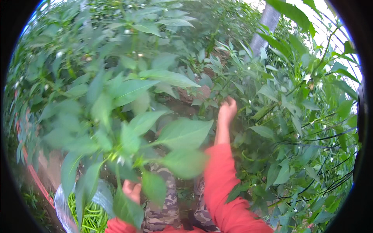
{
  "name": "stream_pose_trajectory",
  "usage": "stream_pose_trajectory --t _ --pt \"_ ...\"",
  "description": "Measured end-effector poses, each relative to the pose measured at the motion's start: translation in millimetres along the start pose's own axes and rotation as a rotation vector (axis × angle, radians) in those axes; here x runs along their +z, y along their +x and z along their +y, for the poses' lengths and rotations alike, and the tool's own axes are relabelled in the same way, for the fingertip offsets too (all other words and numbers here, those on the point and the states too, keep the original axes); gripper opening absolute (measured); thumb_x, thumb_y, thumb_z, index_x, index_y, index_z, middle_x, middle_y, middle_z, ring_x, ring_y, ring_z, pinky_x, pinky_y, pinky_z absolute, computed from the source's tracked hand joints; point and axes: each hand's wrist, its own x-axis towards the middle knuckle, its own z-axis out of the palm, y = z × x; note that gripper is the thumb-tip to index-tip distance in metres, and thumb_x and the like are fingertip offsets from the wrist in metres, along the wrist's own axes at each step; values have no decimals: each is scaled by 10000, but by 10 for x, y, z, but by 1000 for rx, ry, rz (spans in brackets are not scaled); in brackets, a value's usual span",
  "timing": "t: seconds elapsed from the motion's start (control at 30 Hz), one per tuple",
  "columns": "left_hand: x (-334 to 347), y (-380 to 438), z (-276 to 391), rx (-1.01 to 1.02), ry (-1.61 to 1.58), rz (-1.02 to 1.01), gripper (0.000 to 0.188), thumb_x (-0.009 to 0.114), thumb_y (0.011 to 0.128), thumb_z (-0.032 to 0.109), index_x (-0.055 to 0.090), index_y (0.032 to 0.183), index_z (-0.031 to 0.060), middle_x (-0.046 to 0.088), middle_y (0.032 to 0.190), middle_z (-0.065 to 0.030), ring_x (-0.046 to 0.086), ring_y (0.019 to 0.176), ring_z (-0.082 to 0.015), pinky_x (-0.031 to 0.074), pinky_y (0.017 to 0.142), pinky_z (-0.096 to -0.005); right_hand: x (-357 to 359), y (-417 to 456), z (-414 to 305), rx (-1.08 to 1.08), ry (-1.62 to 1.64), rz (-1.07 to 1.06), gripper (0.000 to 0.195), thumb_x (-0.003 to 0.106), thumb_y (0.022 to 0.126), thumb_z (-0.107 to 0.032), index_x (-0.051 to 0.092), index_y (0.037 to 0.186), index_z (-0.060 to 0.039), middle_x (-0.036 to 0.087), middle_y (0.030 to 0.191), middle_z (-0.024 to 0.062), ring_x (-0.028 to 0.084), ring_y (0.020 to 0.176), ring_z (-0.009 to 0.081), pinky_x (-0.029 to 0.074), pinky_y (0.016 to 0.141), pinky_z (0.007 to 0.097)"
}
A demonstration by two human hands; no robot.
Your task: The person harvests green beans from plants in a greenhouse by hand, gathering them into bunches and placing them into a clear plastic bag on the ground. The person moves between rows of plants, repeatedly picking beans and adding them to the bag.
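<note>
My right hand [228,110] reaches forward among the leaves of a pepper plant [233,83]. Leaves hide its fingertips, so whether it grips anything cannot be told. Low in the view, partly covered by large near leaves [183,134], is my left hand [132,190]. Its fingers look curled, but what they hold, if anything, is hidden. To the left of that hand stands a clear plastic bag [62,208] with many slender green peppers [91,217] in it. A curved green pepper [247,157] hangs in the foliage below and right of my right hand.
Dense pepper foliage surrounds me, with small white flowers [307,78]. A grey post [265,29] leans at the back right. Dark thin lines [320,141] cross the plants on the right. A red strip [38,180] runs along the left. Bare soil [195,93] shows between rows.
</note>
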Motion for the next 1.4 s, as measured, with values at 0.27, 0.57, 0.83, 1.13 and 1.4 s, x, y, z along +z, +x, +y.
stream_pose_trajectory --t 0.27,0.57,0.83,1.13,1.4 --pt "1808 2139 -364 340 275 -472 167 529 864 115 560 988 7 595 900 -44 533 815 -120 437 736 -268 -240 -169 -693 -78 -255 -174 214 510 756 -24 576 954 28 618 943 221 599 894 357 462 801 400" --pt "3454 3369 -795 208 59 -900 655 559 888 344 310 1370 -23 398 1367 -160 385 1254 -227 316 1021 -328 -316 -1711 -1108 -246 -5 -754 157 533 732 34 560 886 21 563 844 147 586 785 271 475 676 354" --pt "4047 2466 -509 473 -84 -871 648 556 883 290 279 1384 -13 393 1373 -163 378 1270 -254 290 1052 -358 -342 -1610 -1222 -356 173 -683 180 577 679 110 553 837 27 594 838 152 602 731 295 493 652 347" --pt "4059 533 239 821 83 -497 602 538 815 125 298 1347 -20 527 910 -124 512 861 -285 382 768 -401 -400 -1052 -1328 -488 -248 -668 197 566 712 22 559 909 28 577 913 179 576 853 324 470 779 377" --pt "4041 129 42 625 141 -738 430 520 831 116 431 1217 -51 537 1019 -172 521 937 -306 405 798 -409 -975 43 -1091 122 71 -97 611 554 770 -41 316 1319 86 344 1345 250 363 1255 312 292 1073 405"
